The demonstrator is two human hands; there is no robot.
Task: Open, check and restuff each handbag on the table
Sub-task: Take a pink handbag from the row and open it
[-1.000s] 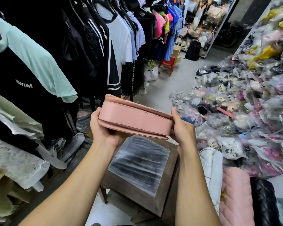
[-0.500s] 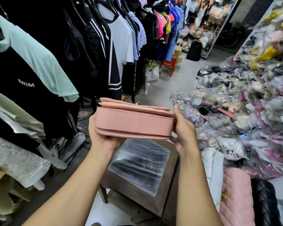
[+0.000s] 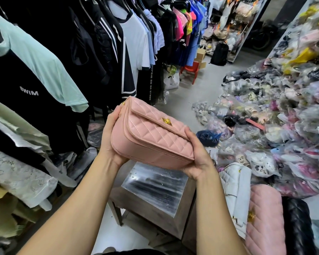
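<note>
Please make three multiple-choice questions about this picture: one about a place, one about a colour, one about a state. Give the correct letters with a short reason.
1. Where is the pink quilted leather handbag?
A. on the floor
B. held in the air above the small wooden table with the metal top
C. hanging on the rack

2. What colour is the handbag's small metal clasp?
A. gold
B. silver
C. black

3. What is the state of the handbag's front flap?
A. torn off
B. wide open
C. closed

Answers:
1 B: the left hand and the right hand grip its ends over the table.
2 A: it shines yellow.
3 C: the flap lies flat.
</note>
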